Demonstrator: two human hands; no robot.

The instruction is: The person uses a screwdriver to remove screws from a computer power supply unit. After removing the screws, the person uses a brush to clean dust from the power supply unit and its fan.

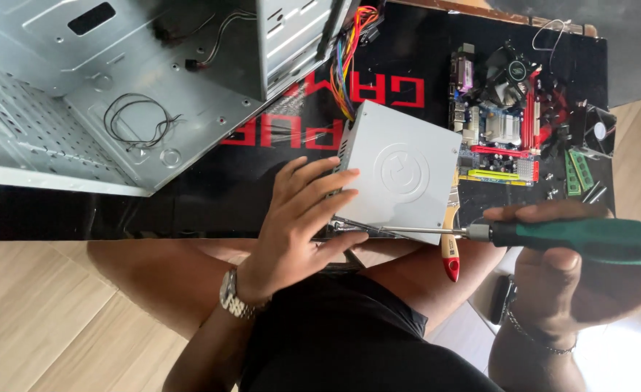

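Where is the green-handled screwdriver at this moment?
The green-handled screwdriver is in the right hand, at the lower right of the head view, its tip pointing left under the grey metal box.

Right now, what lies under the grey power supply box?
Under the power supply box shows the black mat with red lettering, and a red-tipped wooden handle pokes out at its near edge. The box hides the rest beneath it.

Matt grey metal power supply box (400, 170), glossy green plastic screwdriver handle (589, 239), pale wood floor (37, 319)
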